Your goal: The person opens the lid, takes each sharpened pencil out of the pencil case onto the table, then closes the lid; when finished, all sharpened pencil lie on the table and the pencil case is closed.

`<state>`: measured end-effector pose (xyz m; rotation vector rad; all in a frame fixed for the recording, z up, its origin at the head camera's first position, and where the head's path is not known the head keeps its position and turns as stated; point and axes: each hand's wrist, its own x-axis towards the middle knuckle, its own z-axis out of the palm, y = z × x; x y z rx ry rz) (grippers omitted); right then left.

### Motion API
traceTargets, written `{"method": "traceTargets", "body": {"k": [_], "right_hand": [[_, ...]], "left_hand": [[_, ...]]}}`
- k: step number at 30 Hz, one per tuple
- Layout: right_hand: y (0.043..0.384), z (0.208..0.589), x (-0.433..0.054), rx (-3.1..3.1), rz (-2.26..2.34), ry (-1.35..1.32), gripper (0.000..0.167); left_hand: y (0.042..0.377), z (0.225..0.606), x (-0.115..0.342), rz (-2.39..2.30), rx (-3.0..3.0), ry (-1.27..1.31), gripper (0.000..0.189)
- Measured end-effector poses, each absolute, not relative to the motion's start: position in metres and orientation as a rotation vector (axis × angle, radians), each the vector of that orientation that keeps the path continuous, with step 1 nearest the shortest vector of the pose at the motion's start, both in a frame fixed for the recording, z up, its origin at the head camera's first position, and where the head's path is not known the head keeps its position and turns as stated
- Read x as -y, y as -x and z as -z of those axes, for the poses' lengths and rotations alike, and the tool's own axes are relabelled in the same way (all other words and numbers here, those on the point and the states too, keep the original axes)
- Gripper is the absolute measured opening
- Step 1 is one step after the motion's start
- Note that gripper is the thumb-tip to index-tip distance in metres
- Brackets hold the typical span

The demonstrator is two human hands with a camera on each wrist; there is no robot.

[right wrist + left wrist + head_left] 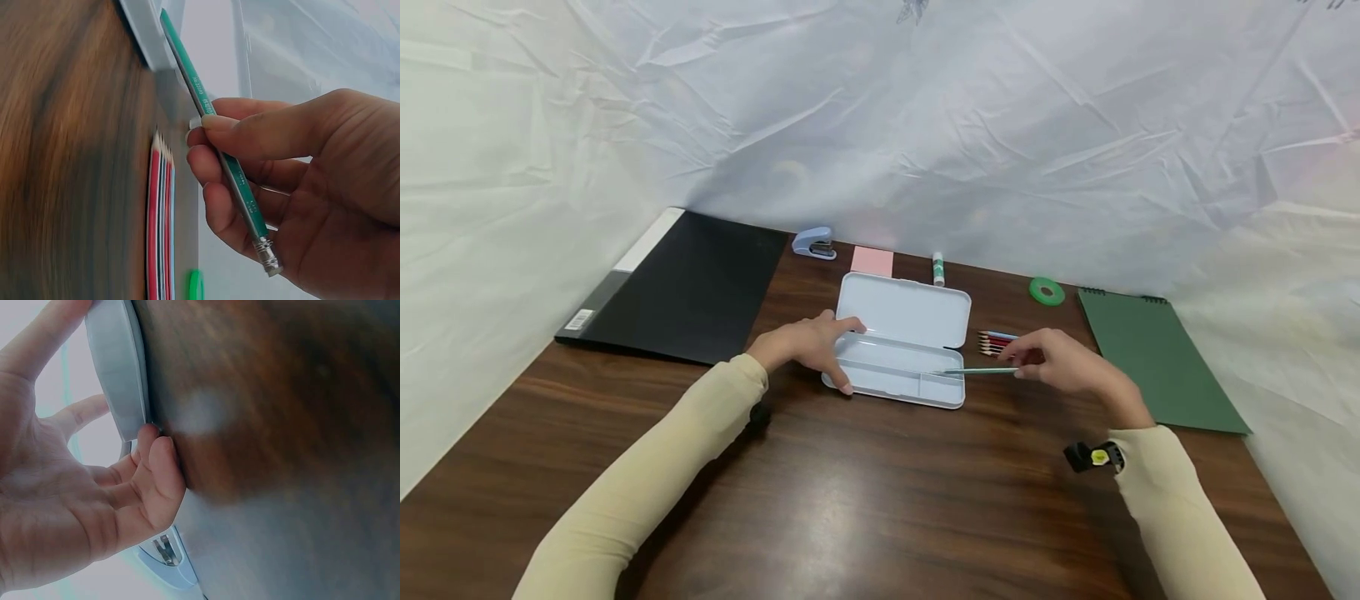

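A white pencil case (898, 354) lies open on the table, its lid tipped back and its tray split by dividers. My left hand (811, 342) grips the left end, thumb at the front edge and index finger near the hinge. In the left wrist view, the other fingers (164, 481) curl beside the case's end (119, 369). My right hand (1058, 360) pinches a green pencil (199, 94) between thumb and fingers; its metal ferrule and eraser point back to the palm. The pencil's front end reaches over the right part of the tray.
Several pencils (996, 342) lie side by side right of the case. Behind it are a blue stapler (814, 243), pink sticky notes (872, 262) and a glue stick (937, 269). Green tape (1047, 291) and a green spiral notebook (1161, 358) lie right, a black folder (692, 283) left.
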<state>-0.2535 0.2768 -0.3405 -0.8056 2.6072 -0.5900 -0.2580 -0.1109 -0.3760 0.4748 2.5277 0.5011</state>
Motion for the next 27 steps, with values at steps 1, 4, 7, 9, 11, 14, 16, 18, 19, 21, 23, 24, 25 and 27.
{"method": "traceTargets", "body": {"k": [1,4,7,9,11,14,16,18,19,21,23,24,25,27], "right_hand": [[0.254,0.341,-0.281,-2.617,0.589,0.785,0.026],[0.253,0.341,-0.296,-2.636,0.593,0.735,0.025],[0.252,0.342,-0.309,-2.63,0.622,0.697,0.025],[0.252,0.343,-0.316,-2.618,0.649,0.689,0.025],[0.252,0.345,-0.323,-2.61,0.668,0.683,0.026],[0.254,0.35,-0.33,-2.626,0.668,0.659,0.026],[0.255,0.355,-0.335,-2.648,0.653,0.641,0.026],[0.257,0.359,-0.338,-2.676,0.635,0.62,0.025],[0.258,0.362,-0.339,-2.687,0.626,0.613,0.025],[0.26,0.366,-0.339,-2.712,0.604,0.6,0.025],[0.261,0.369,-0.338,-2.732,0.587,0.587,0.025],[0.262,0.371,-0.337,-2.741,0.579,0.584,0.025],[0.263,0.372,-0.336,-2.748,0.573,0.583,0.026],[0.263,0.374,-0.334,-2.765,0.563,0.579,0.026]], "left_hand": [[0.258,0.376,0.111,-0.503,-2.527,-0.474,0.101],[0.259,0.378,0.111,-0.506,-2.527,-0.475,0.101],[0.26,0.378,0.111,-0.509,-2.528,-0.471,0.101],[0.261,0.379,0.111,-0.51,-2.525,-0.474,0.101],[0.262,0.379,0.111,-0.512,-2.524,-0.473,0.101],[0.262,0.38,0.111,-0.507,-2.522,-0.477,0.101],[0.262,0.38,0.111,-0.502,-2.524,-0.48,0.1],[0.262,0.38,0.111,-0.499,-2.525,-0.487,0.101],[0.262,0.38,0.111,-0.499,-2.526,-0.491,0.101],[0.262,0.38,0.112,-0.502,-2.528,-0.492,0.101],[0.261,0.38,0.112,-0.505,-2.53,-0.495,0.101],[0.261,0.38,0.112,-0.507,-2.53,-0.495,0.101],[0.261,0.38,0.112,-0.51,-2.53,-0.49,0.101],[0.261,0.379,0.112,-0.511,-2.529,-0.487,0.1]]}}
